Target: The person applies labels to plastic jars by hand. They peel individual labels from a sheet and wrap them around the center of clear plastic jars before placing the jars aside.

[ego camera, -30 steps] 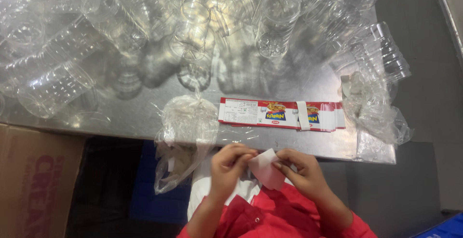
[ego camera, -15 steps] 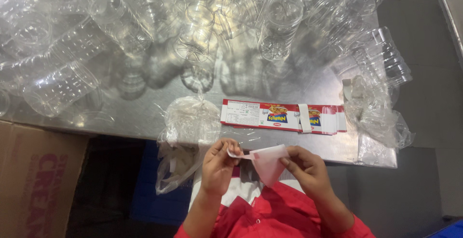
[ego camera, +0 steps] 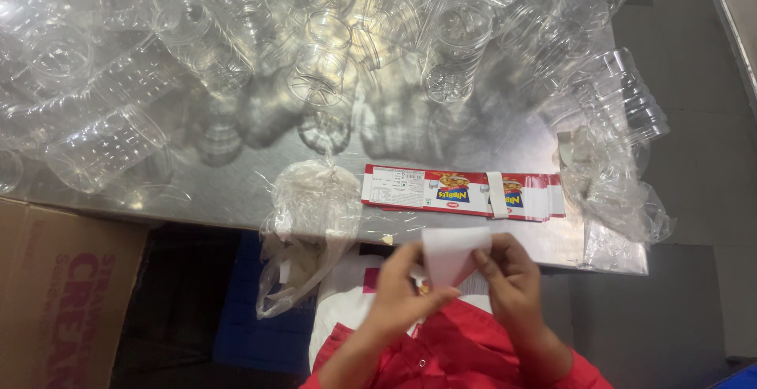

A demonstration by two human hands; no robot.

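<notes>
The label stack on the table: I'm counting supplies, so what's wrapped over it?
A white band crosses the label stack on the steel table. How many labels lie beneath the top one is hidden.

1. A flat stack of long label strips [ego camera: 464, 193], red and white with a yellow and blue patch, lies near the front edge of the steel worktop [ego camera: 505, 136], bound by a white band.
2. A white label piece [ego camera: 451, 252], bent into a loose curl, is pinched between the left hand [ego camera: 404, 290] and right hand [ego camera: 511, 282], just below that stack.
3. A brown cardboard box [ego camera: 59, 294] with pink lettering stands at lower left, beneath the worktop edge.
</notes>
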